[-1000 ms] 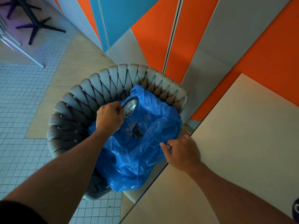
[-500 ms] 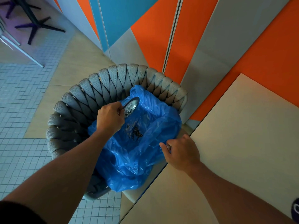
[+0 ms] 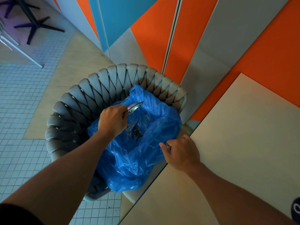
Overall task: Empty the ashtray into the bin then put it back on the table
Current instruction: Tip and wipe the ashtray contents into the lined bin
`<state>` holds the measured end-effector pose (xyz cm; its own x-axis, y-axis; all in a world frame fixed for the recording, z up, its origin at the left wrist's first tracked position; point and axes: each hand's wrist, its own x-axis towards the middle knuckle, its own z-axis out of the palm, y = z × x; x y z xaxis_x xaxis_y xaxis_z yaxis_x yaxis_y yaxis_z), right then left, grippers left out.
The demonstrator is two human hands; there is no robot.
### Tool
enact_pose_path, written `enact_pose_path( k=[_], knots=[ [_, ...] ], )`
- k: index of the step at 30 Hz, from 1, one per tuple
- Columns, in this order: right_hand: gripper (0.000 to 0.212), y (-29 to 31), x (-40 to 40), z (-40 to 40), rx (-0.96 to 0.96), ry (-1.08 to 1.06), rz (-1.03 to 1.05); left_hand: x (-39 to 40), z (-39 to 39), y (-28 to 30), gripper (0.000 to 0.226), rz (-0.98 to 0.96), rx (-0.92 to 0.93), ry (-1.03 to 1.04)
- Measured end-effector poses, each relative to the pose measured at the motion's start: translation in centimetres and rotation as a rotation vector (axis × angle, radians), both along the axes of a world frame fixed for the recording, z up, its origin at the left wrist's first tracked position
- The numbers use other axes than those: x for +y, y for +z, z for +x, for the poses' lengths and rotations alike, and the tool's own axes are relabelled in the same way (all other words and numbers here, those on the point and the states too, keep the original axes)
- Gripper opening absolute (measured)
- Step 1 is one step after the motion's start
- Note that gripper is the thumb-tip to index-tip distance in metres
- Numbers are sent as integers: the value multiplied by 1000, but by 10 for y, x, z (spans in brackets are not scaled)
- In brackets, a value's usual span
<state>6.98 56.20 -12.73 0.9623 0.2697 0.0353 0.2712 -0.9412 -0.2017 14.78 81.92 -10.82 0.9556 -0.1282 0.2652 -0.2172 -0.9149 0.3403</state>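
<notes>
- Both hands are busy: left hand (image 3: 113, 121) is closed on the ashtray (image 3: 135, 107), tipped on edge over the bag (image 3: 138, 159) in the bin (image 3: 78, 101).
- Right hand (image 3: 181, 153) pinches the bag's edge by the table (image 3: 235, 143).
- Ash (image 3: 136, 134) lies in the bag; best to tap gently, low inside.

Ashtray (image 3: 134, 107) tilted above the bag (image 3: 138, 159) inside the woven bin (image 3: 84, 101) — table (image 3: 243, 135) just right, wall (image 3: 194, 30) behind.
</notes>
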Motion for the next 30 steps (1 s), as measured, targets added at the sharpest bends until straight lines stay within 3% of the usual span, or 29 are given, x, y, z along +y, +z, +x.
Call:
enact_pose_path(
  k=[13, 30],
  knots=[
    [53, -5, 0, 0, -21, -8, -8, -6, -1, 4, 17, -2, -6, -9],
    [52, -3, 1, 0, -36, -5, -10, -6, -5, 1, 12, 207, -91, -182]
  ],
)
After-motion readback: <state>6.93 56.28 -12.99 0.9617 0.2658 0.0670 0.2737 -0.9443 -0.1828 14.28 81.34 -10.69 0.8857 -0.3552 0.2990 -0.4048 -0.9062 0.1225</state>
